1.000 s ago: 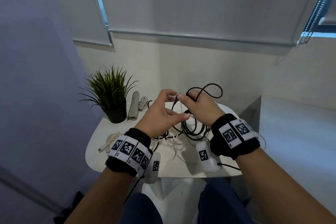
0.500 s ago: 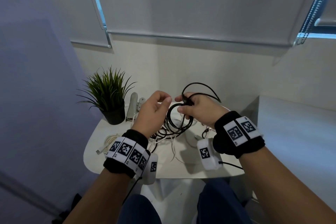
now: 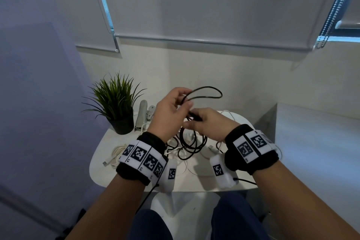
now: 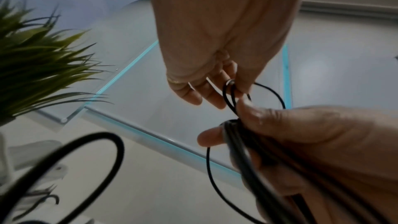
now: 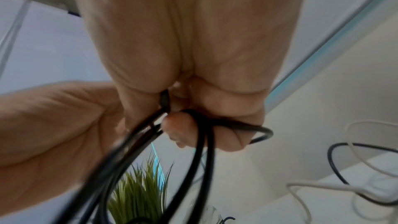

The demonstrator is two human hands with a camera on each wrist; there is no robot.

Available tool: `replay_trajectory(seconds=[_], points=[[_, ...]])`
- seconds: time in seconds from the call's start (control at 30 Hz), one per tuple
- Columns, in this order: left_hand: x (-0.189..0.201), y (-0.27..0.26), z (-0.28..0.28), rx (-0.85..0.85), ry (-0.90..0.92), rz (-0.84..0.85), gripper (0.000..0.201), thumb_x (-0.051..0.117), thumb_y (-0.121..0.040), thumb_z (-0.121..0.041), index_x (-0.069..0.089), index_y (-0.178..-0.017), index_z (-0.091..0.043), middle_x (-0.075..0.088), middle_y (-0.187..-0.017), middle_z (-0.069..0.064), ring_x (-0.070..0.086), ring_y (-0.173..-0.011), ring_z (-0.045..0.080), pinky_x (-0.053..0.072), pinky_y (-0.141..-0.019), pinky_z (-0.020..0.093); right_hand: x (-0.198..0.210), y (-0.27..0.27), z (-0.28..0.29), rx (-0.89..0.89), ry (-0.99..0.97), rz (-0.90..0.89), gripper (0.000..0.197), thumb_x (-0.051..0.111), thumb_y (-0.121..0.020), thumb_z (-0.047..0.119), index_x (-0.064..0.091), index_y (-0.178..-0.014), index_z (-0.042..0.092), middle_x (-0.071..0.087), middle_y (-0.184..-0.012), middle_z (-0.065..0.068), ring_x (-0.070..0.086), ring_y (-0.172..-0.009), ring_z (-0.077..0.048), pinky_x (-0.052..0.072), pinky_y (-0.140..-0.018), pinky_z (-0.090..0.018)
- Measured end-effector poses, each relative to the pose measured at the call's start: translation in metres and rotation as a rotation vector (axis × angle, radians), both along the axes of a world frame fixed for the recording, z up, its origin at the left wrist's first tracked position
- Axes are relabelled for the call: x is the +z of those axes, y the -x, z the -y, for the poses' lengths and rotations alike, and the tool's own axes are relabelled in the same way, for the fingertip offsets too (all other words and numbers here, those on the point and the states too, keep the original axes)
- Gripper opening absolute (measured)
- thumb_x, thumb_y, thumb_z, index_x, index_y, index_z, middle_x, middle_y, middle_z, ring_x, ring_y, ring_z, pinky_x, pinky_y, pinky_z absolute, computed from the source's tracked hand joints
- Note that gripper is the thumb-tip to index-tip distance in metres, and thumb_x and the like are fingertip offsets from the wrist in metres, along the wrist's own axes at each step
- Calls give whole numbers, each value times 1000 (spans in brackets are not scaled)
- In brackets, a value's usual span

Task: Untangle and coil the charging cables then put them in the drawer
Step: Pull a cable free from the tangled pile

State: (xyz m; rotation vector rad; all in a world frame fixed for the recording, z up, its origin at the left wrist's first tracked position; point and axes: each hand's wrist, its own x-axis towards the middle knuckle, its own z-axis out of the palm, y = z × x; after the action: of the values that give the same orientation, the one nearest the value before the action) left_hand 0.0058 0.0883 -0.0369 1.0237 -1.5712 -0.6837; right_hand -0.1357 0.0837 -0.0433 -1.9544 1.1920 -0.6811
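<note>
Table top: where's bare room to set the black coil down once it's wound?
Best patch on the table: the near edge, between the two wrists. A smaller strip lies between the potted plant and the white cable bundle. The middle is crowded with loose white and black cables under both hands.

A black cable (image 3: 194,142) is showing dark against the white table (image 3: 101,169), where off-white cables (image 3: 116,152) are lying pale. Green spiky leaves of a plant (image 3: 115,97) are rising from a black pot (image 3: 122,125). Black wristbands (image 3: 251,154) are carrying white tags with black square patterns
</note>
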Motion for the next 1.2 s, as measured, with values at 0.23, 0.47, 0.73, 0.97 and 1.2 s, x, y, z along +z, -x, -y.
replay_trajectory(seconds=[0.23,0.47,0.73,0.97,1.2], points=[[-10,-30,16,284,-131,-140,21,48,-94,-8,56,-92,-27,62,-81,0,59,-66,12,49,-69,29,6,7,11,-324,-171,458,24,46,-97,22,66,-89,11,43,-62,-2,38,-44,-10,32,-41,-17],[-24,-49,25,276,-381,84,96,64,-80,-5,3,-146,-37,27,-148,17,42,-130,24,37,-108,46,20,17,10,-318,-262,661,21,43,-98,14,63,-94,10,55,-70,-7,48,-52,-13,36,-49,-21],[6,-31,-4,43,-144,199,45,44,-84,-48,41,-130,-51,45,-140,-17,39,-131,7,25,-115,42,23,16,9,-310,-236,738,22,42,-99,13,63,-96,9,58,-81,-9,59,-66,-20,44,-62,-25],[1,-7,-15,-180,-221,306,52,69,-84,-31,43,-129,-36,53,-122,-13,53,-111,10,45,-92,23,23,14,3,-200,-234,736,24,37,-99,9,60,-92,10,62,-85,-8,61,-75,-21,47,-71,-30],[-2,-1,-5,64,-147,241,53,58,-91,-20,32,-137,-23,36,-142,-4,40,-128,13,33,-101,23,23,12,-4,-152,-94,585,34,36,-101,23,53,-73,14,48,-57,1,45,-58,-15,41,-65,-28]])
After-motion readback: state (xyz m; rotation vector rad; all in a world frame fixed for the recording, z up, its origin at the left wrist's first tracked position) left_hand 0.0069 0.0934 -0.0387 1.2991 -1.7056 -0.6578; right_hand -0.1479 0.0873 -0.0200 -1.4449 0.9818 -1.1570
